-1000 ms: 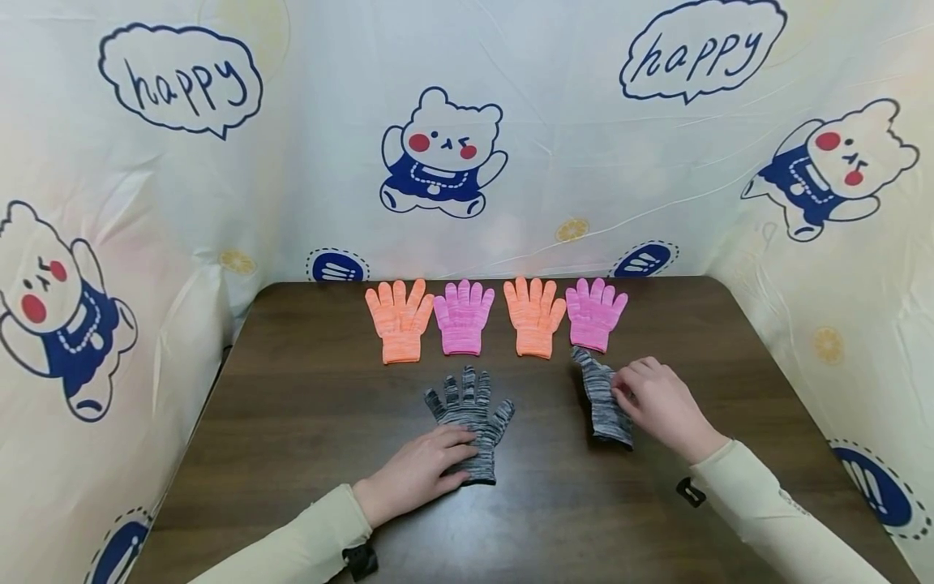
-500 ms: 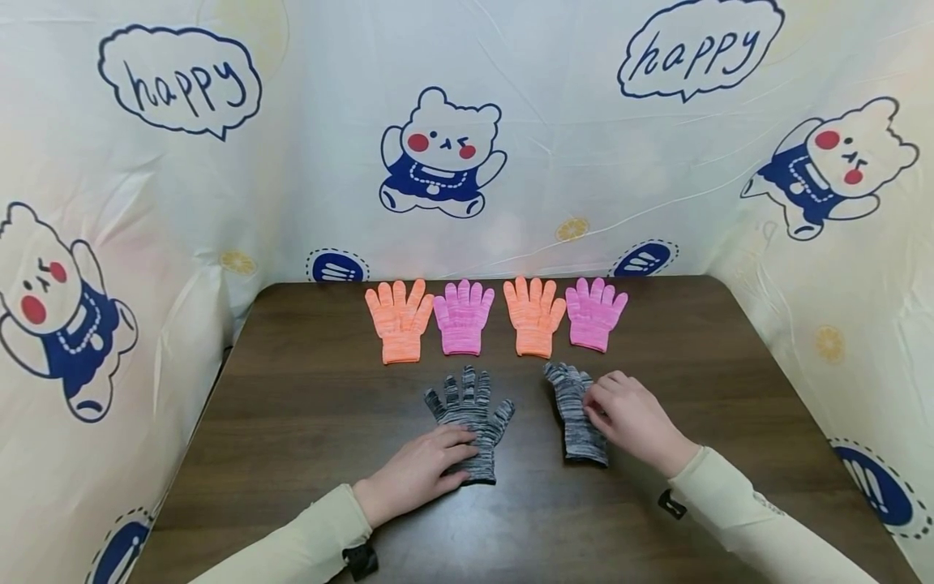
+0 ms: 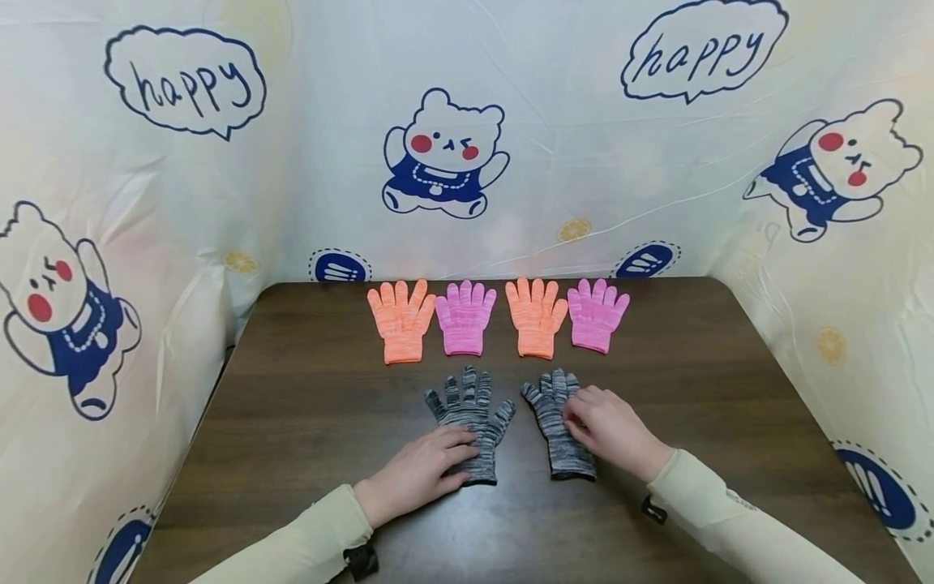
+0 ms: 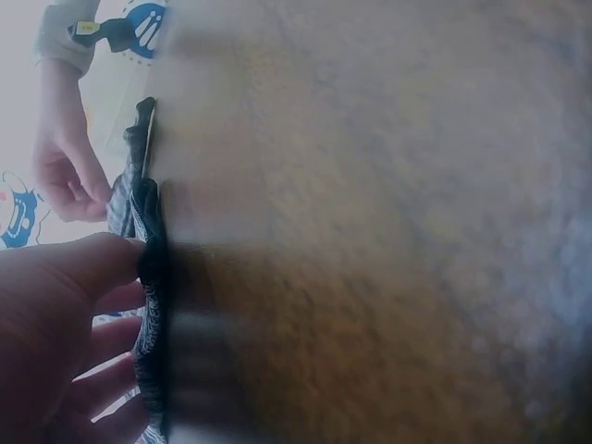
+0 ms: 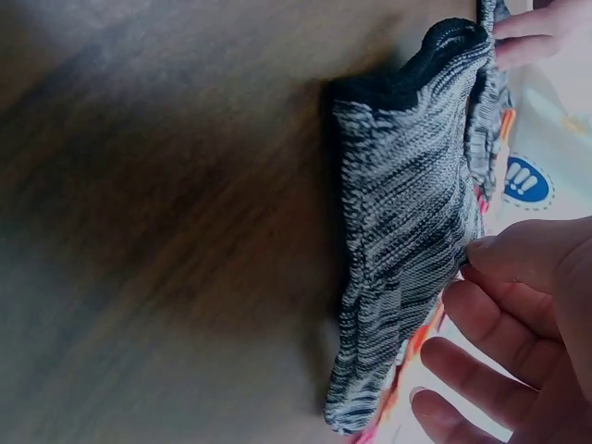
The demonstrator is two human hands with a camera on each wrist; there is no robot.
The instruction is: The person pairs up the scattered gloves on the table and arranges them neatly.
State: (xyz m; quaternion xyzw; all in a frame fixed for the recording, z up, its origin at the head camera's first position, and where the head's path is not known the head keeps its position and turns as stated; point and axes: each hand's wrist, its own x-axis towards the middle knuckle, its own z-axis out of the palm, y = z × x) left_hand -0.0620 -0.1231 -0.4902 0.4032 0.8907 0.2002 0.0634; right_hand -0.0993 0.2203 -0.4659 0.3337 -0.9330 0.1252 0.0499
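Observation:
Flat on the table lies a grey-and-black knit glove [image 3: 474,415], its fingers spread away from the person. My left hand [image 3: 419,472] rests on its palm and cuff with straight, relaxed fingers. To its right is a matching grey-and-black glove [image 3: 567,450], its cuff toward the person. My right hand [image 3: 613,428] pinches this glove's right edge; in the right wrist view, the thumb and index finger [image 5: 481,314] meet at the fabric [image 5: 398,203]. The other fingers are bent beside it. Part of the right glove's thumb side is hidden behind the right hand.
Along the back edge of the dark wooden table [image 3: 306,454] lie an orange glove [image 3: 401,328], a pink glove [image 3: 464,324], a second orange glove [image 3: 537,324] and a second pink glove [image 3: 594,320]. A printed cloth [image 3: 554,178] stands behind and at both sides.
My right hand has drawn the right grey glove leftward and toward the person, closer to the left one, and the glove has turned more upright and flatter. The left hand stays in place.

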